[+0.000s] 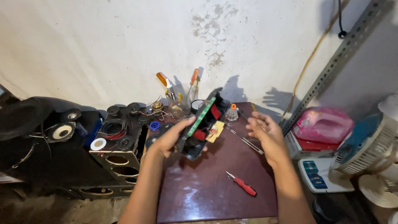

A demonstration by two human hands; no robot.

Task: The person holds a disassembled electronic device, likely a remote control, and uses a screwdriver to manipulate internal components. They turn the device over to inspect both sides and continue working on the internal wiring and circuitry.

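Frame centre: left hand (173, 139) grips an opened black device casing (202, 128), its green circuit board (201, 116) exposed, tilted above the maroon table (207, 191). Right hand (265, 132) hovers open, empty. Red-handled screwdriver (242, 184) lies unused lower centre; reassembly outstanding.

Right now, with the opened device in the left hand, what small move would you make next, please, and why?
Probably bring the right hand onto the opened device: the left hand alone holds it tilted above the brown table, circuit board exposed, while the right hand hovers open and empty beside it.
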